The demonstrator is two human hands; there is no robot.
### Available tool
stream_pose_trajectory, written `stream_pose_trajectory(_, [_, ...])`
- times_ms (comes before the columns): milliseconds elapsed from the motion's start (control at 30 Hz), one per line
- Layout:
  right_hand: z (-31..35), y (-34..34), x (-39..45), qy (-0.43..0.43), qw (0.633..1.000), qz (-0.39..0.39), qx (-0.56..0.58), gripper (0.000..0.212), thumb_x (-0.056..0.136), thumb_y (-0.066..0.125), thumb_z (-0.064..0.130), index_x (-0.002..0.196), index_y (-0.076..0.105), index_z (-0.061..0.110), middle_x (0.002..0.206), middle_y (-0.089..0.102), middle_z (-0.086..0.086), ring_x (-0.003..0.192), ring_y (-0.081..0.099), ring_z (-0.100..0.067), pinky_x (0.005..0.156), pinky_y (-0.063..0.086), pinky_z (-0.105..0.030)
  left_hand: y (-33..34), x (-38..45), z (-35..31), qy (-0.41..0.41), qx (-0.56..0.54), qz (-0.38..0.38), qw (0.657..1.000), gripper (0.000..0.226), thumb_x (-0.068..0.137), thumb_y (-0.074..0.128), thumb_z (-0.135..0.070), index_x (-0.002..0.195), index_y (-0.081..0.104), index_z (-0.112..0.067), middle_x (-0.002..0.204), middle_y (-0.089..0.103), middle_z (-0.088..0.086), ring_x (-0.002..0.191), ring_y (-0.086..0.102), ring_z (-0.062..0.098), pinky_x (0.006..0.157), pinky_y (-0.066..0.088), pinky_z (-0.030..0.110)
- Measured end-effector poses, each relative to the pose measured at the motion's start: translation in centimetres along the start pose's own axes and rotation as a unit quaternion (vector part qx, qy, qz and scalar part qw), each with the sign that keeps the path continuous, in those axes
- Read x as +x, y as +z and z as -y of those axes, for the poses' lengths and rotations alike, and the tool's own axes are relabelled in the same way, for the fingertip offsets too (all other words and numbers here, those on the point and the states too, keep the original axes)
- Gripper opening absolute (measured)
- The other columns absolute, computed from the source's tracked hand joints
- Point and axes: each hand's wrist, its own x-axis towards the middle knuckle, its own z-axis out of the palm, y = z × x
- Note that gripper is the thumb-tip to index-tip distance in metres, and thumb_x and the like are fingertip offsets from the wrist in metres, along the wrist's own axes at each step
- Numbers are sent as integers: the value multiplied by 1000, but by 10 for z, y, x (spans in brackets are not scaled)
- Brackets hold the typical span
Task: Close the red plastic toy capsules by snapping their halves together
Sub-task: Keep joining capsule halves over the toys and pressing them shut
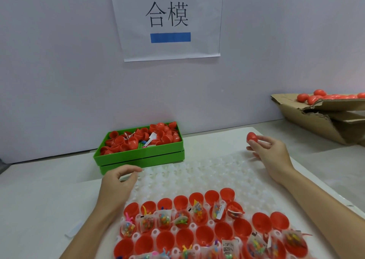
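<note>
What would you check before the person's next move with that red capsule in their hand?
1. Closed red capsule pinched in the right hand: ok.
2. Capsule's seam fully snapped: cannot tell, fingers cover part of it.
3. Cardboard box holding finished capsules lies to the right, open: ok.
4. Left hand free, fingers loosely curled, holding nothing: ok.
5. Green tray stocked with loose red halves: ok.
6. Open halves standing in the white holder tray, several with toy packets inside: ok.
</note>
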Motion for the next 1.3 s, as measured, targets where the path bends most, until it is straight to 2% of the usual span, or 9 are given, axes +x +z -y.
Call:
stream_pose_trajectory(167, [14, 5, 16, 57, 996, 3, 66, 25, 97, 62, 20, 117, 64, 6, 96, 71, -7, 81, 66, -18, 71, 49, -27, -1, -1, 0, 6, -3, 0, 1000, 25, 91, 64, -1, 81, 76, -21, 91, 74, -7, 95, 63, 4, 74, 42, 16])
stream_pose_trajectory(300, [59, 6, 64, 79, 985, -35, 149, 15, 102, 51, 21, 112, 55, 10, 91, 64, -8, 74, 63, -17, 71, 49, -28, 0, -1, 2, 8, -5, 4, 1000, 27, 92, 63, -1, 82, 76, -22, 92, 74, -8, 96, 63, 4, 74, 42, 15])
stream_pose_trajectory(400, [90, -2, 103, 93, 972, -82, 198, 17, 106, 37, 27, 100, 46, 14, 99, 63, -9, 87, 67, -22, 62, 48, -22, 0, 0, 2, 9, -3, 7, 1000, 27, 93, 62, -2, 82, 76, -22, 92, 74, -9, 96, 62, 2, 74, 41, 14])
stream_pose_trajectory(567, [94, -30, 123, 157, 936, -138, 285, 59, 105, 10, 49, 127, 47, 9, 132, 64, -3, 98, 69, -17, 55, 46, -16, 0, -1, 2, 11, 0, 7, 1000, 28, 94, 61, -2, 83, 76, -23, 92, 74, -10, 97, 61, 1, 75, 41, 14])
stream_pose_trajectory(733, [90, -26, 118, 112, 907, -116, 389, 55, 107, 23, 45, 153, 23, 15, 126, 62, -19, 87, 69, -33, 67, 61, -31, 0, -1, 4, 12, 1, 7, 1000, 29, 93, 60, -1, 82, 77, -22, 90, 75, -8, 97, 63, 4, 76, 44, 18])
stream_pose_trajectory(833, [82, -14, 106, 98, 945, -102, 296, 44, 108, 21, 19, 149, 26, 4, 128, 61, -19, 93, 67, -31, 61, 56, -25, 0, -1, 4, 12, 0, 6, 1000, 29, 93, 61, -1, 81, 77, -22, 90, 75, -8, 96, 64, 4, 75, 44, 18])
stream_pose_trajectory(1000, [44, 6, 64, 8, 999, -24, 47, 31, 100, 41, 4, 124, 60, 2, 82, 69, -10, 69, 64, -23, 60, 48, -29, 0, -1, 2, 8, 5, 6, 1000, 30, 93, 61, -1, 81, 77, -23, 89, 75, -9, 96, 64, 3, 75, 44, 17])
stream_pose_trajectory(1100, [27, 14, 35, -78, 992, 52, -79, 25, 98, 49, 9, 113, 70, 12, 94, 72, -1, 88, 66, -17, 75, 50, -30, -1, -1, 1, 8, 7, 2, 1000, 28, 92, 62, -2, 81, 76, -23, 87, 75, -10, 91, 64, 1, 73, 43, 15])
stream_pose_trajectory(1300, [-3, 8, -21, -108, 985, 103, -86, 27, 101, 50, 13, 110, 69, 29, 115, 70, 5, 113, 63, -11, 95, 52, -39, -1, -1, -4, 22, 40, -4, 999, 22, 96, 59, -10, 85, 75, -21, 87, 71, -13, 87, 58, -15, 66, 40, 3])
